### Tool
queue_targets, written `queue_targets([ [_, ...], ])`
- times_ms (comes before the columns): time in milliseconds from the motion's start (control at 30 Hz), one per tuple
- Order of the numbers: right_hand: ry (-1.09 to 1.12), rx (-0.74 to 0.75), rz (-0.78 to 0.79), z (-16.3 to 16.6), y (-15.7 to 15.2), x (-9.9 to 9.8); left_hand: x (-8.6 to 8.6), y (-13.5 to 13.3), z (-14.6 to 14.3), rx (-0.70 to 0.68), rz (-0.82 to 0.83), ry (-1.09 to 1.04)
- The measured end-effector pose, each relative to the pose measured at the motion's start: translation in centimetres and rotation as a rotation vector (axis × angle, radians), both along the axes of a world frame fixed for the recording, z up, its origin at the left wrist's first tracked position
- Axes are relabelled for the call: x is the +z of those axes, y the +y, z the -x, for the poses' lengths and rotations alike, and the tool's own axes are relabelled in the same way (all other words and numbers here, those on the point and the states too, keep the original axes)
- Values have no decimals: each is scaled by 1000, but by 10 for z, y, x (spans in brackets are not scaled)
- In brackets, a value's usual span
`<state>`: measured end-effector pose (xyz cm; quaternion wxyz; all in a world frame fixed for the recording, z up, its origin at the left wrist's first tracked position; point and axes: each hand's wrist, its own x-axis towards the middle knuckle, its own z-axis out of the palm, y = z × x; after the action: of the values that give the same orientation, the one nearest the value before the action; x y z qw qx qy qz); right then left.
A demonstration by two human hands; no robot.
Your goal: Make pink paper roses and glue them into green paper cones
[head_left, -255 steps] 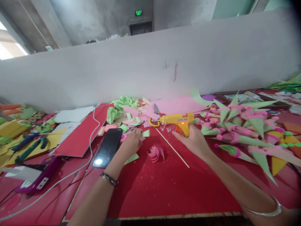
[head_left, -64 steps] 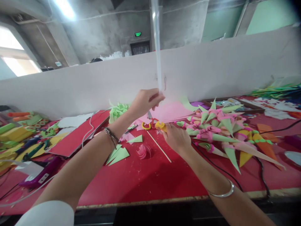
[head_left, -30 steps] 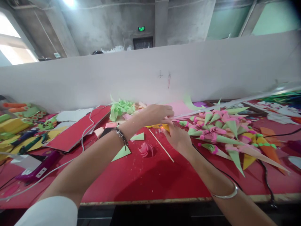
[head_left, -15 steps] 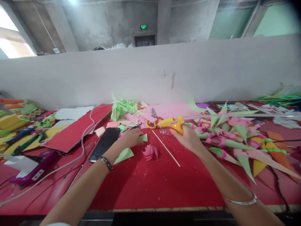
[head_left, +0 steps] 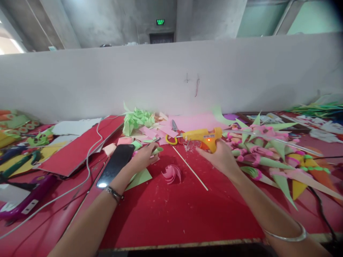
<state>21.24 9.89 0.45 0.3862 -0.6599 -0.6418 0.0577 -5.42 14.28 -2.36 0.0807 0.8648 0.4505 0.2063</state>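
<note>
just the head cam here. right hand (head_left: 223,157) is wrapped round the grip of a yellow glue gun (head_left: 197,135), thumb poking out left below the barrel, little orange light glowing. the gun's long axis runs pretty much sideways, nozzle aimed left, and a clear stick (head_left: 276,137) stretches off behind it over a pile of paper cones (head_left: 257,150). left hand (head_left: 143,157) is curled with a bit of green paper (head_left: 157,150) that looks pinched in the fingertips, can't tell if it's clear of the red table (head_left: 182,221). that green bit is left of the nozzle and slightly nearer the wearer, with a gap between, so the left hand's by far the closer one. a pink paper flower (head_left: 171,174) sits on the table between the forearms, touching neither hand. thin pale stick (head_left: 190,168) lies slanted just right of it, yellow-handled scissors (head_left: 171,141) are by the nozzle tip, and there's a black phone (head_left: 116,164) beside the left wrist.
</note>
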Motion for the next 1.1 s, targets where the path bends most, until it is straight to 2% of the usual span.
queue_targets([
  [233,-52,84,43,13,-9,3,2,-4,-9,30,56,-243],
  [333,-43,99,32,15,-12,4,5,-8,-13,62,70,-277],
  [567,-44,187,13,20,-20,6,12,-20,-22,131,-83,-214],
  [867,-51,263,40,24,-20,-2,9,-22,-26,157,-189,-107],
  [1100,48,334,81,26,-21,-4,9,-24,-24,143,-288,32],
])
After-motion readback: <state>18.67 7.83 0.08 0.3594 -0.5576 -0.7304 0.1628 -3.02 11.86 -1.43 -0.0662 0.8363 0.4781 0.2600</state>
